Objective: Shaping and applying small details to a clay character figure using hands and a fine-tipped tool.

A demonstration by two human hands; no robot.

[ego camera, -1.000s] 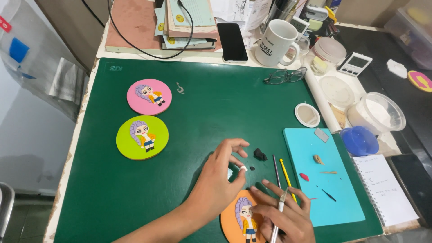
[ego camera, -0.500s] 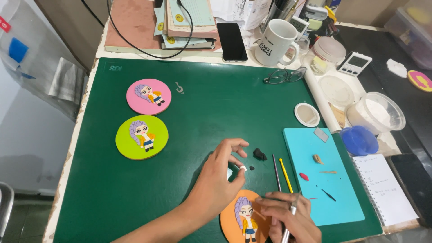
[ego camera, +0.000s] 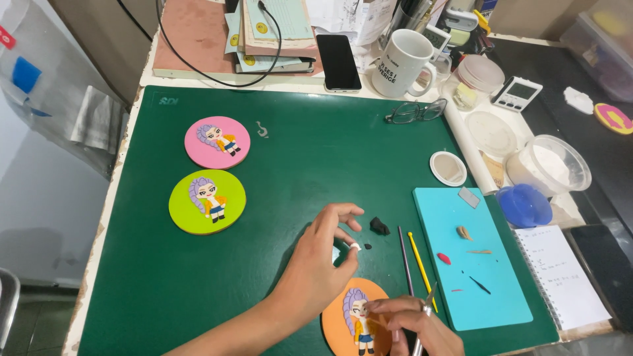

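Right hand (ego camera: pixel 415 323) has its grip closed around a thin metal tool (ego camera: pixel 424 315), tip right over the orange disc (ego camera: pixel 343 323) with the little purple-haired figure. Just up and left of that, the left hand (ego camera: pixel 323 260) pinches a tiny white clay bit (ego camera: pixel 355 246) between thumb and finger. A black clay lump (ego camera: pixel 379 226) sits just past that grip on the green mat (ego camera: pixel 297 151). Lime disc (ego camera: pixel 207 202) and pink disc (ego camera: pixel 217 142) are well off to the left.
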